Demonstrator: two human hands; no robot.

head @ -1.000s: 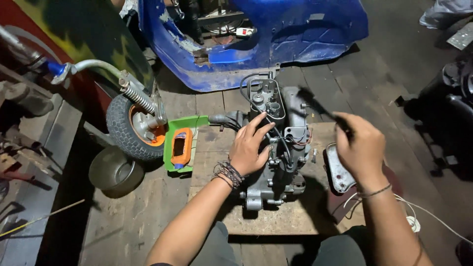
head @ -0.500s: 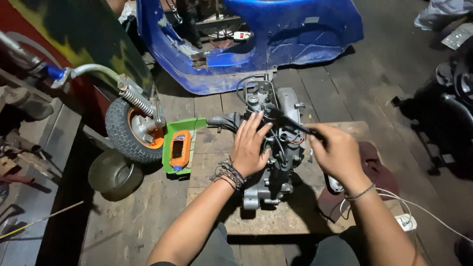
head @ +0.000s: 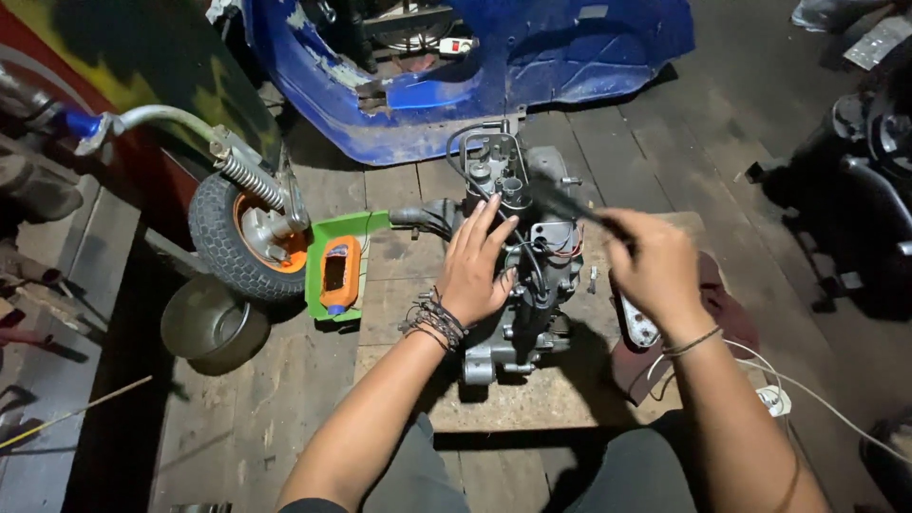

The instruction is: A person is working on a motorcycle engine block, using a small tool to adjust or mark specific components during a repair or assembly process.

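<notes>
On a wooden board point(head: 608, 404) laid over the plank floor, a grey engine block point(head: 518, 256) is seen from the head camera, standing roughly upright with its cylinder part toward the blue scooter body point(head: 456, 85) behind it. The left hand point(head: 480, 271) is laid flat on the left side of the engine, with the fingers spread open and resting on the casing and the black cables; nothing is gripped by it, the engine is only steadied. The right hand point(head: 655, 266) is closed around a thin dark tool point(head: 570, 204), which is pointed toward the upper part of the engine; the tip is blurred, so it cannot be told whether it touches the metal.

As a judgement, the work is somewhere in the middle: the engine is already taken out of the scooter and set on the board, but wires are still attached and several parts remain mounted. A metal cover piece point(head: 636, 323) is lying just beside the engine, under the right wrist.

To the left, a green tray with an orange meter point(head: 340, 271) is placed near a small wheel point(head: 242, 237) with a spring, and a round metal bowl point(head: 209, 323) is standing on the floor below it. A white cable point(head: 807, 389) is running along the right side.
</notes>
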